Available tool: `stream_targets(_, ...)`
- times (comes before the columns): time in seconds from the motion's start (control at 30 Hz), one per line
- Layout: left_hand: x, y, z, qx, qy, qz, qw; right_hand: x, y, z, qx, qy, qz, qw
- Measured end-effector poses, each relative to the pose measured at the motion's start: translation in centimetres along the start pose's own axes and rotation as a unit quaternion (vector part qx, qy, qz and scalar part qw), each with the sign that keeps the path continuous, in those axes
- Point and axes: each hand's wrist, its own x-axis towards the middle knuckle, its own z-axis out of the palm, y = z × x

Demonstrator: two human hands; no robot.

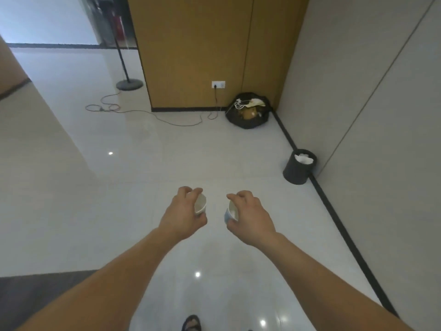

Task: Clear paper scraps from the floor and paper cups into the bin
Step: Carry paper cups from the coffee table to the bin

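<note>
Glossy white floor (167,151) fills the view. It is bounded by a wood-panelled wall (195,44) at 12 o'clock and a grey wall (358,91) with a black skirting strip (334,206) from 1 to 5 o'clock. Both arms extend forward over the floor at centre.

The left hand (185,211) has its grip closed round a white paper cup (201,203), fingers curled over the rim. This cup is tilted, mouth facing right. The right hand (253,216) has its grip closed round a second paper cup (231,212), white inside and blue outside, tilted with its mouth facing left. The two cups are near each other but apart.

The bin (297,170), black and round, stands on the floor at 2 o'clock from the hands, beside the skirting strip and well apart from both cups. White paper (303,158) shows inside its rim. A black rubbish bag (248,111) sits in the corner at 1 o'clock. A cable (167,119) runs from a wall socket (218,84) across the floor toward a round stand base (129,84) at 11 o'clock.
</note>
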Motion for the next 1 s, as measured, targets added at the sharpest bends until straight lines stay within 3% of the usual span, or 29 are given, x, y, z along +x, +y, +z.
stream_targets(0.33,19.8,9.5,7.4,-0.002,-0.109,0.145,0.983,9.2,13.1,-4.7,0.005,0.060,0.171,0.983)
stream_targets(0.73,39.1,25.0,16.4,0.000,-0.131,0.191,0.973,21.7,32.4,-14.8,0.002,0.092,0.216,0.972)
stream_targets(1.0,52.8,30.3,23.4,0.001,-0.147,0.203,0.968,32.0,42.7,-18.2,-0.003,0.076,0.237,0.969)
